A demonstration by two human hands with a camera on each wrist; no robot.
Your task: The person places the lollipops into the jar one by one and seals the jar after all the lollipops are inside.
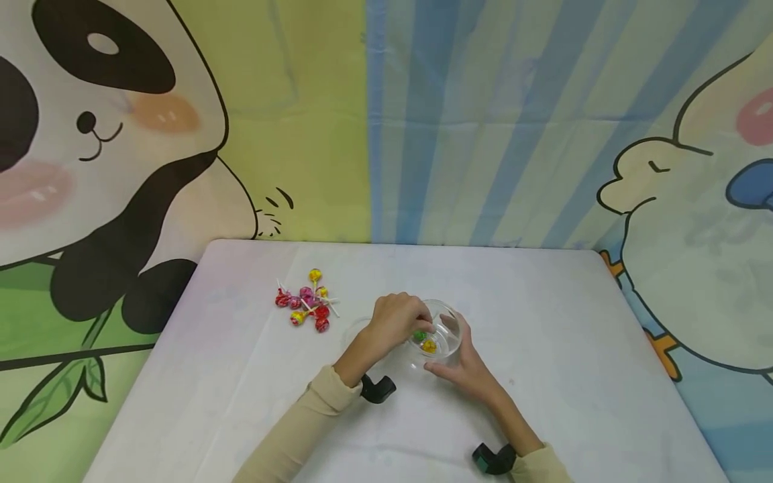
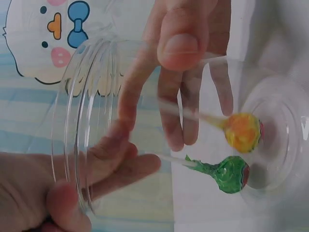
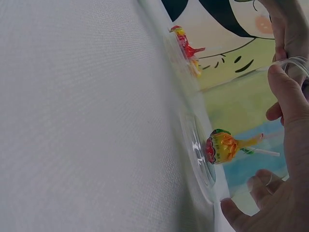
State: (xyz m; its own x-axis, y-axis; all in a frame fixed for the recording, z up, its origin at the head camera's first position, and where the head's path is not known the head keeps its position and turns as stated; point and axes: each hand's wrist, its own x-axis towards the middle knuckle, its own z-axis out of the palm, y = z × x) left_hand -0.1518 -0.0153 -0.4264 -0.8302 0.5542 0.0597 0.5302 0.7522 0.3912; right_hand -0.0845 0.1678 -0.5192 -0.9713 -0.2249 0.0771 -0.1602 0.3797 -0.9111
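A clear jar (image 1: 447, 343) stands on the table with two wrapped lollipops inside. My right hand (image 1: 464, 362) grips its right side, thumb and fingers spread round the wall. My left hand (image 1: 398, 318) reaches in over the rim, and its fingertips pinch the white stick of a green lollipop (image 2: 231, 175). That lollipop's head is low in the jar, beside a yellow lollipop (image 2: 242, 133) whose stick leans up. In the right wrist view the yellow lollipop (image 3: 222, 147) partly hides the green one.
Several red, pink and yellow lollipops (image 1: 308, 298) lie in a loose pile on the white table (image 1: 543, 349), left of the jar. A faint clear round piece (image 1: 351, 330) lies near my left wrist. Behind the table hangs a cartoon backdrop (image 1: 483, 121).
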